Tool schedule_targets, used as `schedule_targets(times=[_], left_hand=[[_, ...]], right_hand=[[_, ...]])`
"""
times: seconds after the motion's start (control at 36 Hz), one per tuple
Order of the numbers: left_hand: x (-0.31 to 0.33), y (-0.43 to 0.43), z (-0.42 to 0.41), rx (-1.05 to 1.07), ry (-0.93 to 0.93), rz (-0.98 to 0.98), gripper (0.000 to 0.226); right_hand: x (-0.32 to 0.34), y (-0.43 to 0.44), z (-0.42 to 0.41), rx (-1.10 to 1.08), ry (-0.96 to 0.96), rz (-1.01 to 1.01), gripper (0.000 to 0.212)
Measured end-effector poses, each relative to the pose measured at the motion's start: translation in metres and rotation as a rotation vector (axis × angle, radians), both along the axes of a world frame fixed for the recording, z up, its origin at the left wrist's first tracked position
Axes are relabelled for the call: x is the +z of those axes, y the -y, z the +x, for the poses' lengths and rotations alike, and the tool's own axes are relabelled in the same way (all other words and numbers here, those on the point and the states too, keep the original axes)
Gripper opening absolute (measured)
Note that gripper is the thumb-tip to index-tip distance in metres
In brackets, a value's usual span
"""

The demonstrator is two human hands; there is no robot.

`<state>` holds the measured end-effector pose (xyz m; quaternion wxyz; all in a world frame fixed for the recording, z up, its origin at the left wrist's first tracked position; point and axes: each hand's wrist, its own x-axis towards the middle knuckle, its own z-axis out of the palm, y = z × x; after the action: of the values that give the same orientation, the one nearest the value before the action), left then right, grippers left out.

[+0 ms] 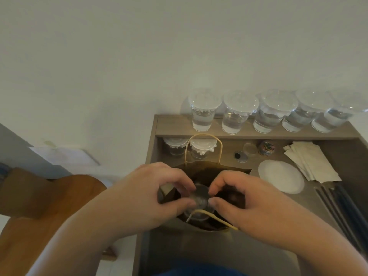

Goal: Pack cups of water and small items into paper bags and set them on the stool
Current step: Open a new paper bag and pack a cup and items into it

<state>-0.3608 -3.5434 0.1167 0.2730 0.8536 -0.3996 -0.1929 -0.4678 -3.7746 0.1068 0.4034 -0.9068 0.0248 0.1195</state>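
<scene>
Above the open mouth of the paper bag (233,170) on the desk (310,198), the left hand (159,192) and right hand (241,198) meet. Their curled fingers (214,201) are clamped on a small clear round case (200,194) from opposite sides. It lies flat, midway between the hands, over what looks like a lidded cup (196,216) in the bag.

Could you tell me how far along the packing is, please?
One cup seems already inside the open paper bag. Left hand and right hand pinch a small clear container over it. Five water cups on the shelf and two lidded cups below it are not yet packed.
</scene>
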Motion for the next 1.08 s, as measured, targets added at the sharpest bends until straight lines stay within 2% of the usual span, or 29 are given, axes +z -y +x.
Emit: schedule_targets(times=[0.08,0.17,0.22,0.31,0.39,0.44,0.5,0.56,0.61,0.67,0.75,0.83,0.89,1.0,1.06,1.08], left_hand=[[0.002,0.000,-0.003,0.063,-0.022,-0.043,0.043],[0.000,-0.001,-0.006,0.153,-0.013,-0.091,0.040],[-0.004,-0.005,-0.008,0.215,0.012,-0.135,0.037],[-0.012,-0.015,-0.012,0.315,0.062,-0.225,0.033],[-0.020,-0.027,-0.019,0.419,0.045,-0.274,0.037],[-0.024,-0.033,-0.023,0.447,-0.028,-0.251,0.043],[-0.027,-0.038,-0.025,0.422,-0.101,-0.204,0.060],[-0.034,-0.041,-0.026,0.381,-0.170,-0.164,0.082],[-0.041,-0.043,-0.027,0.349,-0.224,-0.113,0.089],[-0.047,-0.042,-0.029,0.315,-0.243,-0.053,0.084],[-0.053,-0.034,-0.032,0.289,-0.228,-0.024,0.064],[-0.061,-0.024,-0.033,0.305,-0.160,-0.050,0.037],[-0.066,-0.022,-0.033,0.335,-0.148,-0.082,0.029],[-0.075,-0.020,-0.029,0.378,-0.080,-0.145,0.015],[-0.080,-0.023,-0.026,0.407,0.005,-0.205,0.015],[-0.083,-0.025,-0.024,0.417,0.074,-0.229,0.018]], right_hand=[[0.001,0.001,-0.001,-0.033,0.057,0.121,0.005],[0.005,0.003,-0.006,-0.111,0.149,0.242,0.010],[0.005,0.007,-0.011,-0.157,0.280,0.255,0.019],[0.004,0.016,-0.019,-0.220,0.450,0.247,0.016],[0.000,0.025,-0.027,-0.258,0.488,0.210,0.021],[-0.009,0.030,-0.033,-0.284,0.489,0.216,0.034],[-0.021,0.034,-0.039,-0.317,0.482,0.214,0.049],[-0.032,0.038,-0.046,-0.339,0.453,0.161,0.060],[-0.040,0.042,-0.050,-0.340,0.380,0.093,0.068],[-0.045,0.042,-0.051,-0.317,0.268,0.074,0.072],[-0.055,0.040,-0.044,-0.240,0.160,0.073,0.073],[-0.065,0.034,-0.036,-0.217,0.108,0.097,0.048],[-0.069,0.031,-0.032,-0.222,0.102,0.119,0.034],[-0.069,0.032,-0.026,-0.254,0.088,0.116,0.026],[-0.070,0.035,-0.024,-0.287,0.165,0.068,0.021],[-0.071,0.036,-0.024,-0.316,0.233,0.034,0.028]])
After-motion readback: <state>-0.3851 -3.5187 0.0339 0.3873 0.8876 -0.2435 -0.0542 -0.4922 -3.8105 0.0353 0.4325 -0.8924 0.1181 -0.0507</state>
